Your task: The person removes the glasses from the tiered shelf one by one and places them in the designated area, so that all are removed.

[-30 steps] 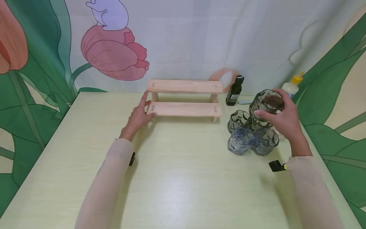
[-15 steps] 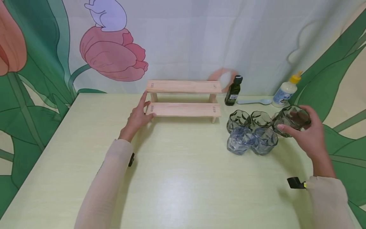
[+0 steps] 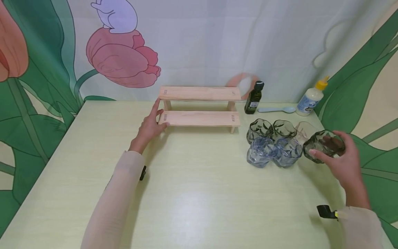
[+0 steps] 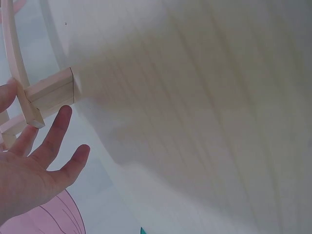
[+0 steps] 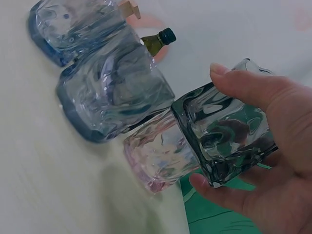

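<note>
My right hand (image 3: 346, 162) grips a smoky grey-green glass tumbler (image 5: 222, 129) with a wavy wall, thumb on one side and fingers on the other. This tumbler is raised close to the right of a blue glass (image 3: 287, 154) and overlaps a pale pink glass (image 5: 161, 151) in the right wrist view. A second blue glass (image 3: 261, 152) and two more smoky glasses (image 3: 260, 129) stand alongside. At the left end of a two-tier wooden shelf (image 3: 199, 119), my left hand (image 3: 149, 129) touches the planks with spread, mostly straight fingers (image 4: 56, 129).
Behind the glasses stand a dark bottle with a black cap (image 3: 254, 98) and a white bottle with a yellow tip (image 3: 309, 98). A light blue spoon (image 3: 276, 110) lies between them. A printed curtain (image 3: 199, 41) hangs behind the table (image 3: 186, 186).
My right hand has carried the smoky tumbler from above the group of glasses to the right and toward me, uncovering the pink glass. My left hand stays at the shelf.
</note>
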`<state>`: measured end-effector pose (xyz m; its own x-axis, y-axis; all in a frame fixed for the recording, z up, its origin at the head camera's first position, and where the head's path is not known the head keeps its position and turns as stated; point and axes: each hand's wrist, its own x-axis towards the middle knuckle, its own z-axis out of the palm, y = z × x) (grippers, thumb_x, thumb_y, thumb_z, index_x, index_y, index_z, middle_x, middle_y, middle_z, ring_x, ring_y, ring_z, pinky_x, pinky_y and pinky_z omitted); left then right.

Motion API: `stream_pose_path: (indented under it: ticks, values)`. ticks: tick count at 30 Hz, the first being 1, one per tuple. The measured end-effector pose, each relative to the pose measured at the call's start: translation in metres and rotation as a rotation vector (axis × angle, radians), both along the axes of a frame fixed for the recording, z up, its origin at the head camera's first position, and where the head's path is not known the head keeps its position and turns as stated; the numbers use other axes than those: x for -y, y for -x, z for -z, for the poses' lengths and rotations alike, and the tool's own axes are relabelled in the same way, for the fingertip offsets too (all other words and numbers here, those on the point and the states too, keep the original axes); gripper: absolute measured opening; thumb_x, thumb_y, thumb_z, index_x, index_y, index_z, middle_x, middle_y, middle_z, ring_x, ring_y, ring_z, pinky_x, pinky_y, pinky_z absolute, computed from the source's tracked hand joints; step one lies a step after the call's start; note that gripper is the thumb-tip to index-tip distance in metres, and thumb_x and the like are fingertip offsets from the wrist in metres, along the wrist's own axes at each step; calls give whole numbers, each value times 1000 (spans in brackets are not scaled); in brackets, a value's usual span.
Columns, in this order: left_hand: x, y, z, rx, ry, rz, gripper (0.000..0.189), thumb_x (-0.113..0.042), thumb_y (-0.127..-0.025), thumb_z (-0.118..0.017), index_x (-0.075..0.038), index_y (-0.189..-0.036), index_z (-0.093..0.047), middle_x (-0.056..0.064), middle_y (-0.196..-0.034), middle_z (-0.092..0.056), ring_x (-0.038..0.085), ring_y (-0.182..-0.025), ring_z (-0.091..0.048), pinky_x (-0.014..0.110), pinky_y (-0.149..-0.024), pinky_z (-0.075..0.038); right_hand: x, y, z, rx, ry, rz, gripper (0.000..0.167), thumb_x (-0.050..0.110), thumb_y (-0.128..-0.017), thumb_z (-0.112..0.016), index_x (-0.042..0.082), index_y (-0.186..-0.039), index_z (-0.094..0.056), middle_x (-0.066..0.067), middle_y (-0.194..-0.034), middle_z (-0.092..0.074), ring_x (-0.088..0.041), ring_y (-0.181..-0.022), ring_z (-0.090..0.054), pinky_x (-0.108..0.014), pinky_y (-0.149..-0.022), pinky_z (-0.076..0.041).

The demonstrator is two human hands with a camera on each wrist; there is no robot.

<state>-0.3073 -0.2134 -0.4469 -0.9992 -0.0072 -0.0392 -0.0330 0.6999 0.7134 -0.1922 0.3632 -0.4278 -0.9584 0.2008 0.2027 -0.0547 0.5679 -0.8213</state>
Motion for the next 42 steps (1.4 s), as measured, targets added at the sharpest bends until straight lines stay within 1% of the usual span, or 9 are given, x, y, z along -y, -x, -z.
stream_pose_path:
  ticks: [4,9,15,18,25,30,34,37,42]
  values:
    - [0,0,0,6,-4,-1,102,-20,-95,-67,-47,-157,9,3,-161,-37,40,-119,-61,54,-92,-44,-2,-2,8,2,9,4,81,12,-84,-81,23,-151,-36,30,-116,-57,15,-105,-52,-2,-84,-34]
    - [0,-1,0,13,-14,0,101,-20,-95,-66,-47,-157,10,3,-162,-36,41,-121,-60,57,-96,-43,-5,-1,18,52,13,12,84,16,-84,-82,23,-152,-34,33,-113,-56,15,-103,-51,-2,-82,-34]
    - [-1,-1,0,8,-22,2,101,-21,-95,-67,-49,-156,9,2,-162,-36,39,-117,-61,52,-90,-44,-6,0,35,79,1,1,87,18,-83,-82,23,-153,-31,32,-114,-54,16,-103,-50,-1,-82,-35]
    - [-2,-1,-1,13,-23,-3,101,-20,-95,-66,-50,-156,9,1,-162,-36,39,-119,-61,52,-92,-44,-6,3,41,83,-3,-10,88,18,-83,-82,21,-154,-30,32,-114,-53,16,-103,-49,-1,-82,-35]
    - [-3,0,-3,28,-37,-7,102,-19,-95,-67,-49,-156,9,1,-162,-35,39,-122,-60,54,-96,-42,-1,6,49,53,20,-19,84,13,-82,-82,20,-150,-34,23,-121,-56,14,-107,-50,-2,-83,-39]
    - [-2,0,-2,31,-41,-20,103,-18,-95,-67,-52,-155,9,0,-162,-36,39,-126,-58,56,-99,-40,2,7,51,73,-25,-14,86,18,-83,-83,22,-151,-31,11,-129,-57,14,-110,-48,-3,-84,-38]
    - [-1,0,-1,30,-34,-15,103,-18,-95,-67,-51,-155,10,0,-162,-36,39,-126,-58,55,-97,-41,1,7,54,98,-60,9,88,20,-82,-84,20,-152,-30,10,-129,-57,15,-108,-47,-3,-84,-36]
    - [-1,0,-2,30,-33,-15,103,-19,-95,-67,-51,-156,10,0,-162,-36,39,-124,-59,53,-95,-42,0,8,55,101,-55,9,88,19,-82,-84,20,-152,-31,14,-126,-56,16,-106,-47,-2,-83,-36]
    - [-1,0,-2,33,-31,-16,103,-19,-95,-67,-51,-155,10,1,-162,-36,39,-124,-59,56,-97,-42,-1,9,57,79,-6,-20,86,12,-82,-83,19,-150,-32,25,-119,-53,16,-106,-48,-1,-82,-39]
